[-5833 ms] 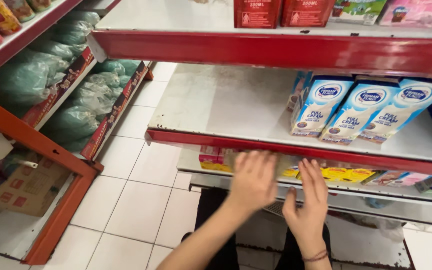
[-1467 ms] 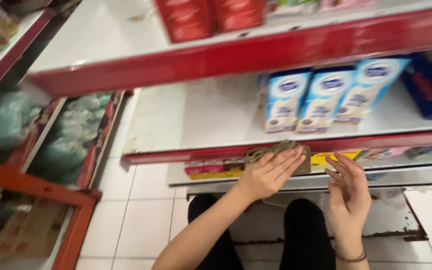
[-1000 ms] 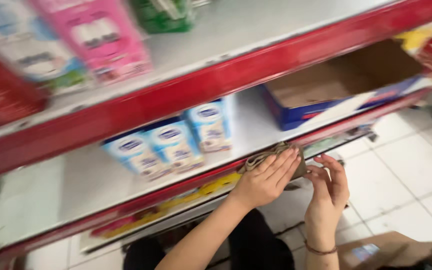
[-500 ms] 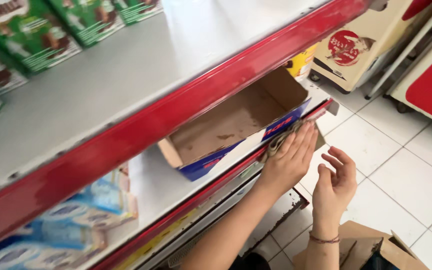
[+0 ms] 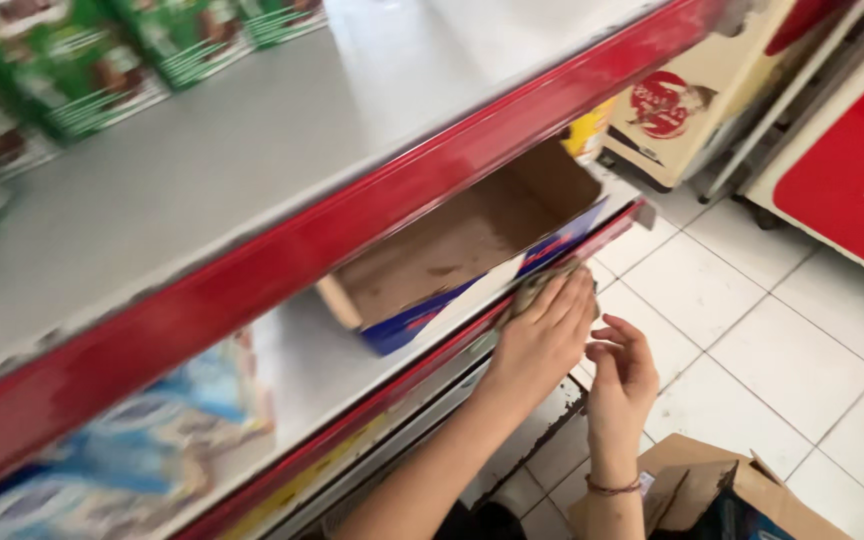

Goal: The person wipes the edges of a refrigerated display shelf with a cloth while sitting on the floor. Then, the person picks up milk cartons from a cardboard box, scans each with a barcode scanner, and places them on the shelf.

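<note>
My left hand (image 5: 544, 338) lies over a crumpled brownish rag (image 5: 535, 287) and presses it against the red front edge of the middle shelf (image 5: 432, 365). The fingers cover most of the rag. Just to its right, my right hand (image 5: 620, 372) hovers with loosely curled, spread fingers and holds nothing; a thin band circles its wrist. Directly behind the left hand, an empty cardboard tray with a blue front (image 5: 452, 250) sits on that shelf.
Green cartons (image 5: 102, 70) stand on the grey upper shelf (image 5: 282, 130). Blurred blue-and-white cartons (image 5: 122, 440) fill the middle shelf's left end. An open cardboard box (image 5: 722, 495) sits on the white tiled floor. A pale box with a red round mark (image 5: 687, 105) and a red panel (image 5: 852, 170) stand at right.
The view has swung right along the shelves, from the blue-and-white cartons to the empty tray. My left hand slid right along the red edge with the rag; my right hand stayed beside it.
</note>
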